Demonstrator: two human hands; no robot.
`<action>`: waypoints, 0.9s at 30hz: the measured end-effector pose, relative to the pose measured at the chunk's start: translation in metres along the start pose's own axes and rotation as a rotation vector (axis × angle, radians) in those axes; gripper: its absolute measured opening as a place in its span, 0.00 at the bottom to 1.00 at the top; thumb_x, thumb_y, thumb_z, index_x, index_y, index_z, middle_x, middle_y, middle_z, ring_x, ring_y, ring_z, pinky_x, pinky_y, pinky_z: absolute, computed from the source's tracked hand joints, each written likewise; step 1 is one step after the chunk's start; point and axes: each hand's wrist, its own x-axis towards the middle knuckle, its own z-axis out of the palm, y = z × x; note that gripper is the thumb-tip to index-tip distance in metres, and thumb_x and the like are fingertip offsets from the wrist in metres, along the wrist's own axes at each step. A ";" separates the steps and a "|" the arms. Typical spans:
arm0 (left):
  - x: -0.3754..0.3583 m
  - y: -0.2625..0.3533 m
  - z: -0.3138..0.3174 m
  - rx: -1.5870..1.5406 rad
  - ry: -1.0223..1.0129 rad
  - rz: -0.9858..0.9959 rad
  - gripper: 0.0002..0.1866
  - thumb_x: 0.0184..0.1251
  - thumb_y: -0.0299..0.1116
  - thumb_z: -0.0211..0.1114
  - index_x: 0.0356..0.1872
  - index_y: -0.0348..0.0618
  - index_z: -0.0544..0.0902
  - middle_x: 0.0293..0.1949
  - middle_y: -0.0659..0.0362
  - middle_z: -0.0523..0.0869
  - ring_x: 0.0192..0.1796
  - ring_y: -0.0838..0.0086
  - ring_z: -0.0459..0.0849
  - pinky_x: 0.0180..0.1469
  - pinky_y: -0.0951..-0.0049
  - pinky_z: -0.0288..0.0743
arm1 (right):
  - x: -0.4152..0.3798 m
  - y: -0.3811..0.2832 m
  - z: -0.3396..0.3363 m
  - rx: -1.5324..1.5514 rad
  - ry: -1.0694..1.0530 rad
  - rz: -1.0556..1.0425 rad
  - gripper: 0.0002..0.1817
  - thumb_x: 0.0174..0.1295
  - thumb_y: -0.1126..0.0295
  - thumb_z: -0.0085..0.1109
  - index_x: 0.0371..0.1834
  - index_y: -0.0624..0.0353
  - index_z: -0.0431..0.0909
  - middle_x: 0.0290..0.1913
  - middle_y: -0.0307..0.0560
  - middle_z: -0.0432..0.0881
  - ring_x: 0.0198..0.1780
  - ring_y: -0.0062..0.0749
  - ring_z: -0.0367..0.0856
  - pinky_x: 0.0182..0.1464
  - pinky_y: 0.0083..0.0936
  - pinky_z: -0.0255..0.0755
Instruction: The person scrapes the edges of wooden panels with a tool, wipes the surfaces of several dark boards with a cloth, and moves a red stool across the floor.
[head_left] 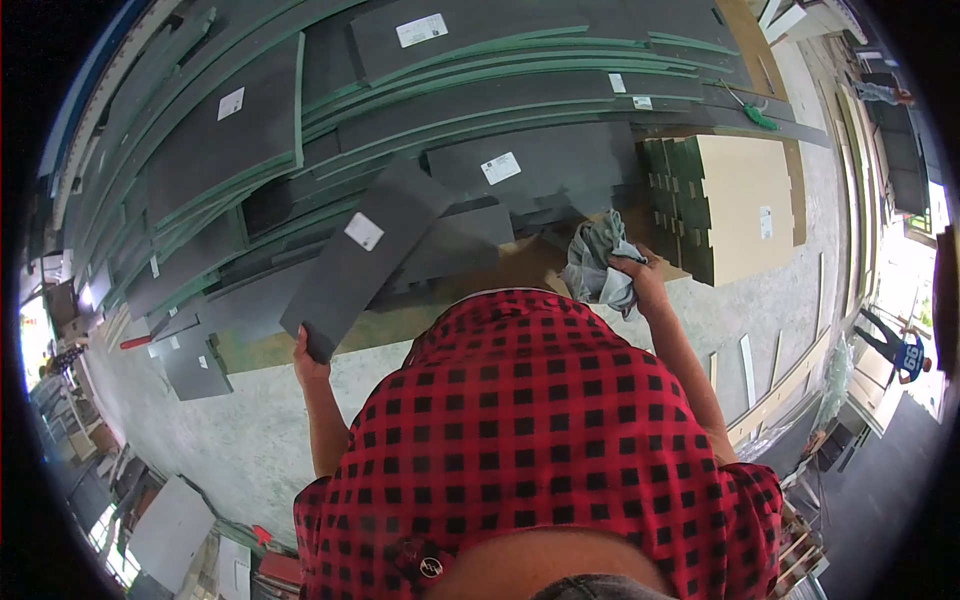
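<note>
My left hand (312,362) grips the lower end of a long dark grey panel (352,268), fingers closed around its edge. The panel is tilted, carries a white label (364,231), and its far end lies over the stacked panels. My right hand (638,268) is closed on a crumpled grey-white rag (600,262), held near the front of the stack. Beneath and beyond the held panel lie other dark grey panels, one with a white label (500,167).
Stacked panels with green edges (440,45) fill the far side. At right stands a pile of brown boards (745,200), with a green brush (760,117) beyond it. A red-handled tool (135,342) lies left. One person (895,350) is far right. Wood strips (775,400) lie on the floor.
</note>
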 end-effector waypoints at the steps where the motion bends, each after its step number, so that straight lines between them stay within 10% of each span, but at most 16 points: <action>1: -0.002 0.001 -0.010 -0.026 0.059 0.027 0.17 0.63 0.39 0.63 0.50 0.43 0.77 0.48 0.61 0.82 0.49 0.69 0.80 0.52 0.66 0.74 | 0.001 -0.001 0.002 0.002 -0.013 -0.007 0.21 0.47 0.75 0.64 0.47 0.66 0.75 0.40 0.45 0.81 0.39 0.27 0.78 0.43 0.23 0.71; 10: 0.005 -0.023 -0.040 -0.004 0.338 0.190 0.22 0.58 0.41 0.67 0.50 0.41 0.76 0.47 0.57 0.80 0.45 0.67 0.81 0.46 0.65 0.75 | 0.001 -0.007 0.009 -0.082 -0.047 -0.018 0.22 0.47 0.75 0.65 0.47 0.65 0.75 0.39 0.45 0.80 0.38 0.27 0.78 0.42 0.23 0.71; 16: -0.018 -0.012 0.040 0.536 0.590 0.485 0.35 0.54 0.44 0.71 0.60 0.35 0.68 0.50 0.50 0.77 0.52 0.61 0.76 0.52 0.60 0.70 | -0.002 -0.007 0.010 -0.117 -0.054 0.010 0.23 0.46 0.73 0.66 0.49 0.65 0.75 0.40 0.44 0.81 0.39 0.28 0.78 0.43 0.24 0.71; 18: -0.036 0.002 0.084 1.367 1.012 0.750 0.37 0.54 0.43 0.70 0.61 0.34 0.66 0.53 0.46 0.75 0.55 0.54 0.73 0.54 0.56 0.67 | -0.002 -0.010 0.010 -0.116 -0.056 0.019 0.24 0.46 0.72 0.67 0.49 0.65 0.75 0.40 0.44 0.81 0.39 0.29 0.78 0.44 0.24 0.71; 22: -0.027 0.008 0.157 1.355 0.293 1.261 0.32 0.55 0.42 0.68 0.59 0.41 0.69 0.52 0.44 0.75 0.56 0.51 0.72 0.56 0.55 0.67 | -0.001 -0.015 0.008 -0.057 -0.028 0.015 0.25 0.46 0.74 0.66 0.51 0.67 0.74 0.42 0.47 0.81 0.41 0.30 0.79 0.46 0.24 0.71; 27: -0.033 -0.049 0.263 1.633 -0.523 0.778 0.39 0.48 0.47 0.71 0.63 0.46 0.66 0.58 0.47 0.72 0.62 0.51 0.67 0.63 0.56 0.60 | 0.013 -0.017 0.009 -0.031 -0.038 -0.033 0.28 0.46 0.73 0.66 0.53 0.66 0.72 0.44 0.48 0.80 0.43 0.31 0.78 0.48 0.25 0.70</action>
